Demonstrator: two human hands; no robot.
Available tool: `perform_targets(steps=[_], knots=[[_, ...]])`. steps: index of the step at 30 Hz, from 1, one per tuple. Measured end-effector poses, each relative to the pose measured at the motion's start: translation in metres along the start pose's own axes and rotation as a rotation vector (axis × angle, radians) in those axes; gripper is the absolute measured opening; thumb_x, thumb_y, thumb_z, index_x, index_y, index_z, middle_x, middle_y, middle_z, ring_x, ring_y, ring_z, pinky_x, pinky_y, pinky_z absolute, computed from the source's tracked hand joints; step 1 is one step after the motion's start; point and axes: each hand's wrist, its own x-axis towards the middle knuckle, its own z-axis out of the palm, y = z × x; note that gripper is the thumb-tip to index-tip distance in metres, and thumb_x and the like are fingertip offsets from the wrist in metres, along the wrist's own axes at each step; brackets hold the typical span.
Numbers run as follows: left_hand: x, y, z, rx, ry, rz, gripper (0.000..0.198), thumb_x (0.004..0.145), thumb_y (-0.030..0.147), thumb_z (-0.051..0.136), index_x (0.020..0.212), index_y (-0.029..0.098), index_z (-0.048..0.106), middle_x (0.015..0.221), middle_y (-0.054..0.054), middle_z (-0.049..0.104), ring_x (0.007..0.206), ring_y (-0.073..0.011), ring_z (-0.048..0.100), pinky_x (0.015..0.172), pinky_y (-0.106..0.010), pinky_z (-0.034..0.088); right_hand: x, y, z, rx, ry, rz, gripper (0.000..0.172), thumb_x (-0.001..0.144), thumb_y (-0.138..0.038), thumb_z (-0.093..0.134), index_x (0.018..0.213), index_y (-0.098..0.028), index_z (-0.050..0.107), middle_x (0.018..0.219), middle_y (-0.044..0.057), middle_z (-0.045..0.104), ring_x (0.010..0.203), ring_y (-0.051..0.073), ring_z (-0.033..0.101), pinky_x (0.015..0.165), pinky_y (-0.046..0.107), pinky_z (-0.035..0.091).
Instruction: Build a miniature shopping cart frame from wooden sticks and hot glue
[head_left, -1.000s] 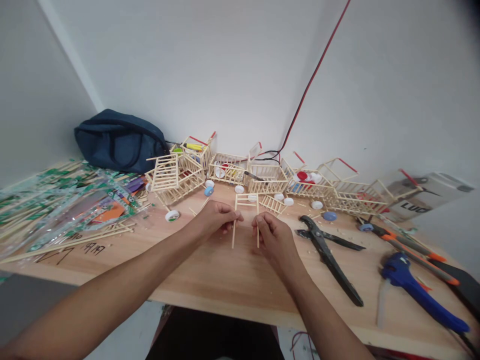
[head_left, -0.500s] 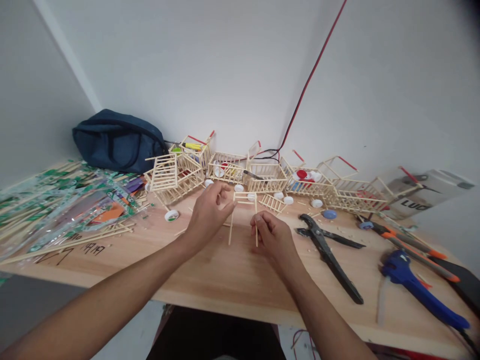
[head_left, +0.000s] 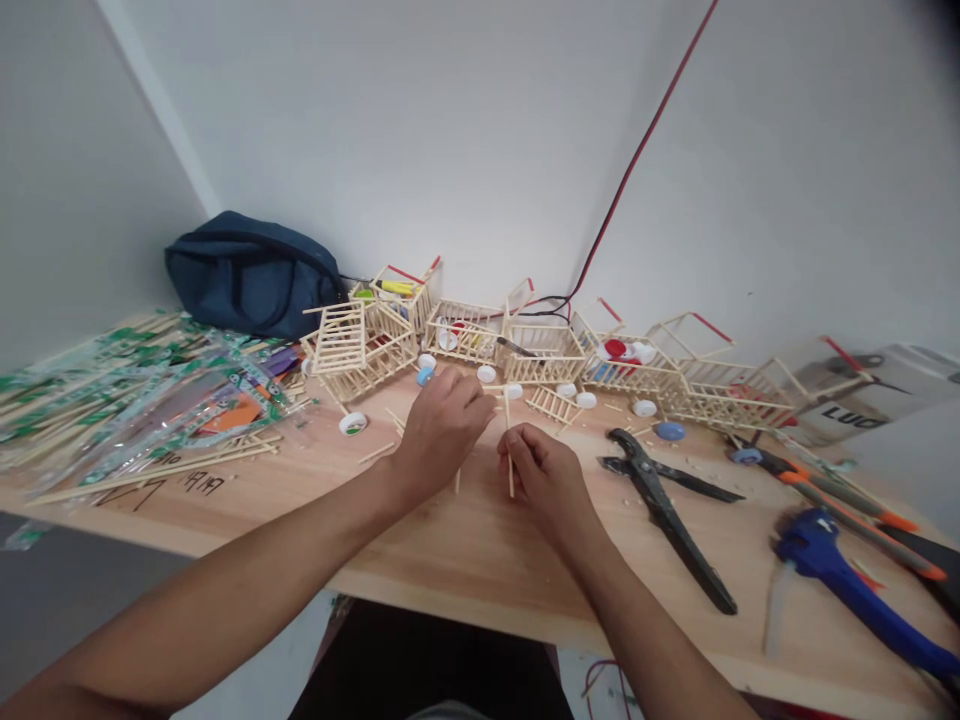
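My right hand [head_left: 544, 465] is closed, thumb and fingers pinching the right upright of a small wooden stick frame [head_left: 508, 400]. The frame's other upright shows only as a lower end below my left hand. My left hand [head_left: 442, 430] reaches over the top left of the frame with its fingers pinched together. What they hold is hidden behind the hand. Just behind the frame lie white bottle caps [head_left: 514, 391] and a small ladder-like stick panel [head_left: 553, 404].
A row of stick-built carts [head_left: 544, 355] lines the wall, beside a blue bag [head_left: 255, 275]. Wrapped sticks [head_left: 112, 390] cover the table's left. To the right lie black-handled cutters [head_left: 671, 520], orange-and-grey pliers [head_left: 847, 510] and a blue glue gun [head_left: 847, 580].
My left hand has gone from loosely spread fingers beside the frame to a pinch across its top left. My right hand keeps its grip. The view has shifted slightly.
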Motion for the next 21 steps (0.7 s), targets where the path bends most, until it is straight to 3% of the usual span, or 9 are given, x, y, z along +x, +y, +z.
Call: perform_targets(steps=[21], knots=[[0.0019, 0.0017, 0.0005, 0.037, 0.052, -0.01, 0.024, 0.091, 0.021, 0.049, 0.071, 0.016, 0.06, 0.076, -0.005, 0.057, 0.077, -0.0198, 0.042, 0.069, -0.035, 0.034, -0.0003, -0.0012, 0.0028, 0.014, -0.017, 0.01, 0.031, 0.093, -0.042, 0.04, 0.073, -0.022, 0.053, 0.053, -0.006, 0.047, 0.041, 0.009, 0.042, 0.047, 0.022, 0.033]])
